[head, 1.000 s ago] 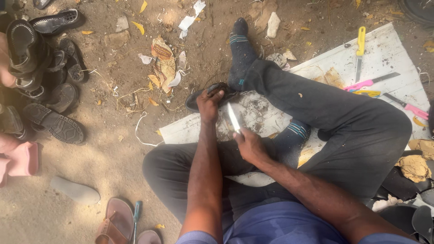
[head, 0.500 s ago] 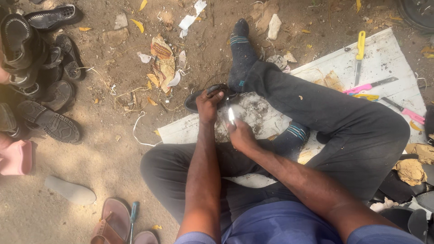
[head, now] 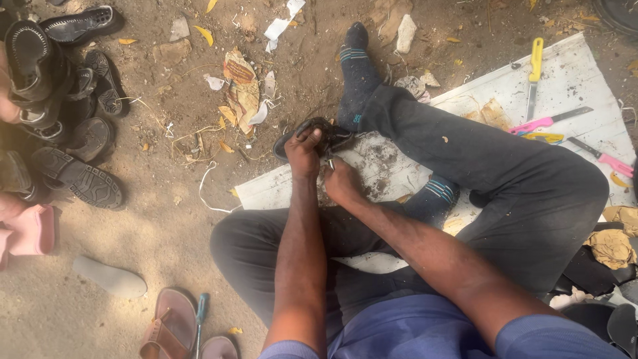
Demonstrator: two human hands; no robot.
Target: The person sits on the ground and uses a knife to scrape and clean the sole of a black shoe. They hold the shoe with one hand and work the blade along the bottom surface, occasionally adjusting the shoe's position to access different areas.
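Seated on a white board (head: 571, 73) laid on dirt ground, a person grips a black sandal (head: 312, 129) at mid-frame: the left hand (head: 304, 151) closed over its strap, the right hand (head: 340, 181) curled around a small blade beside it. Knives (head: 541, 123) lie upper right; worn shoes (head: 60, 100) crowd the left edge.

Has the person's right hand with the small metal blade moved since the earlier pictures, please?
Yes. The right hand has moved forward to the black shoe that the left hand holds at the white board's edge; the blade now barely shows.
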